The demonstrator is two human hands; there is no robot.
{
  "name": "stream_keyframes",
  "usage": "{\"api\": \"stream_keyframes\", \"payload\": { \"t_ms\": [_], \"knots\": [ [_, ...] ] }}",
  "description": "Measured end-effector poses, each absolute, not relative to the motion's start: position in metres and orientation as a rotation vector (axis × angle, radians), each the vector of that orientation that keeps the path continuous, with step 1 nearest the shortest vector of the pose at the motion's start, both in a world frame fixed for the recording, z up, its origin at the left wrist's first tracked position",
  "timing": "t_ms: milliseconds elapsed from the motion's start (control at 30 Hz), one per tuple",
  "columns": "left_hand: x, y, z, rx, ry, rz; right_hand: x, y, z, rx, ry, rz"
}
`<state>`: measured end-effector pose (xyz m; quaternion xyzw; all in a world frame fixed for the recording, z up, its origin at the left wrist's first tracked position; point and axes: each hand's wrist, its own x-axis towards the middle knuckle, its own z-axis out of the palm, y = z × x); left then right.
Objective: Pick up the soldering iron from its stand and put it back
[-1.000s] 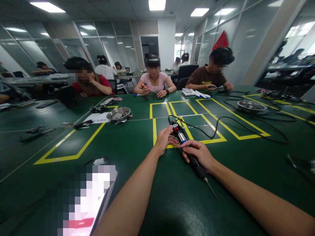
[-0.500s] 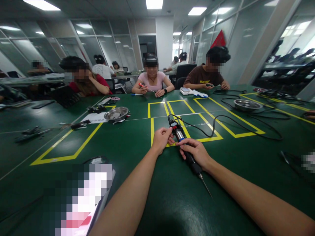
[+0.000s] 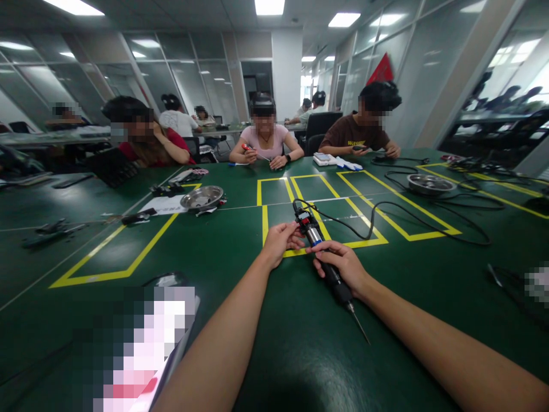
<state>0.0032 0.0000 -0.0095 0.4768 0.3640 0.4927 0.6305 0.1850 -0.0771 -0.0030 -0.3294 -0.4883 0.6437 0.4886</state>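
My right hand (image 3: pixel 343 263) is wrapped around the black body of an electric screwdriver (image 3: pixel 314 236). Its long thin bit slants down toward me, and its rear end with the cable points away. Beside that rear end, near a small red part, my left hand (image 3: pixel 278 243) is closed, thumb and forefinger pinched together. Whatever lies between those fingertips is too small to make out. From the screwdriver's back a black cable (image 3: pixel 372 220) loops off to the right across the green table (image 3: pixel 309 366).
Yellow tape outlines (image 3: pixel 128 273) mark the table. Metal bowls (image 3: pixel 201 197) (image 3: pixel 431 183) stand left and right. A device with a bright blurred screen (image 3: pixel 158 337) lies at front left. Tangled cables (image 3: pixel 476 166) and white gloves (image 3: pixel 349 166) lie farther back. Several people sit beyond.
My left hand has shifted slightly left, its fingertips a little farther from the screwdriver's rear end. The right hand and the screwdriver have hardly moved.
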Motion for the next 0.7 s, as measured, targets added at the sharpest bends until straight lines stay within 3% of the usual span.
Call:
{"api": "stream_keyframes", "payload": {
  "t_ms": [700],
  "knots": [
    [-0.0042, -0.0010, -0.0097, 1.036, 0.703, 1.090, 0.1873, -0.0770, -0.0034, -0.763, -1.143, 1.596]
  ]
}}
